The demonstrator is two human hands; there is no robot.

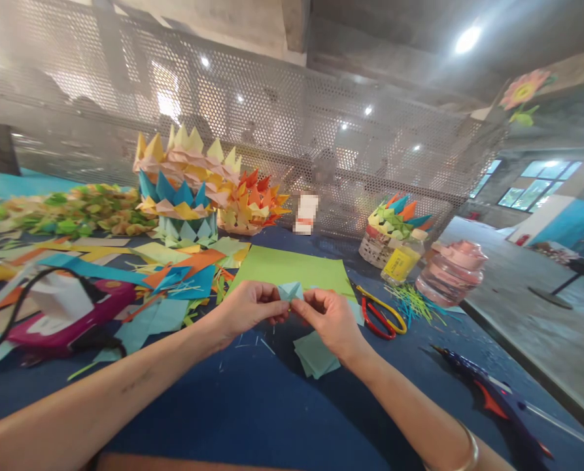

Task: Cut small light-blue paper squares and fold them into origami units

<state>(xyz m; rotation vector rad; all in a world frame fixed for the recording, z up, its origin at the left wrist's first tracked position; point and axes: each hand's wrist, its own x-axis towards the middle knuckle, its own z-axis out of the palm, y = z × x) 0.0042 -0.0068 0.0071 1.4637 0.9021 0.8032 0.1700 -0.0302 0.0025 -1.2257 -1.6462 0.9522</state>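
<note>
Between my two hands is a small piece of pale blue paper (pixel 290 291), folded to a point. The fingers of my left hand (pixel 255 302) pinch its left side. On the other side, the thumb and fingers of my right hand (pixel 331 320) grip it too. A short stack of pale blue-green paper squares (pixel 316 356) lies on the dark blue table just below my right hand. Behind my hands a sheet of green paper (pixel 292 265) lies flat. Scissors with red and yellow handles (pixel 380 315) rest right of my right hand.
A glue gun (pixel 492 389) lies at the right by the table edge. Behind it stand a pink bottle (pixel 451 273) and a yellow-labelled bottle (pixel 402 258). Folded-paper crowns (pixel 186 176) stand at the back. Paper strips (pixel 174 271) and a magenta device (pixel 76 320) cover the left.
</note>
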